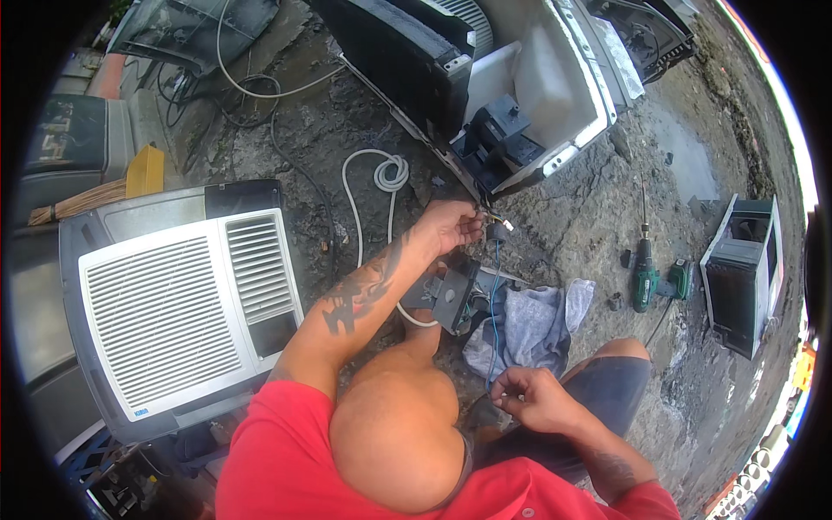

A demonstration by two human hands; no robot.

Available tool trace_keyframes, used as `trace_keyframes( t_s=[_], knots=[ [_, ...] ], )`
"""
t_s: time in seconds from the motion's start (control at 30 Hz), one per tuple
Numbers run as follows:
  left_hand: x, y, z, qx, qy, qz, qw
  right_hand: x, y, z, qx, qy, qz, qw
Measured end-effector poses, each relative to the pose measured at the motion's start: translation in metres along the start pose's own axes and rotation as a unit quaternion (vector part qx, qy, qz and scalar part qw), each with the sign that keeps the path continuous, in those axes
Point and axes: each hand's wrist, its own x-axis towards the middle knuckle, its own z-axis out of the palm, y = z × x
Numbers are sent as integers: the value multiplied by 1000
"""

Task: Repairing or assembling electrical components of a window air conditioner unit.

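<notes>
My left hand reaches forward with its fingers curled together beside a small bundle of wires with a white connector. What lies between those fingers is hidden. A dark round part sits just right of them. From there a blue wire runs down toward my right hand, whose thumb and fingers are pinched at its lower end. Between the hands lies a grey control box with wires coming out. Ahead, the opened air conditioner body stands with a dark box-shaped part in its corner.
A white louvered front panel lies at left. A grey cloth is on the wet ground near my knee. Rightward are a green cordless drill and a metal-framed box. A coiled white cord lies ahead.
</notes>
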Motion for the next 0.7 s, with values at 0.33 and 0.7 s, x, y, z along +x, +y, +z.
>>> trace_keyframes(
  t_s=[0.33, 0.7],
  knots=[
    [-5, -3, 27, 165, 24, 21, 986, 6, 17, 10, -85, 18, -70, 994],
    [-5, 50, -8, 186, -41, -65, 979, 3, 70, -27, -265, 171, 26, 949]
  ],
)
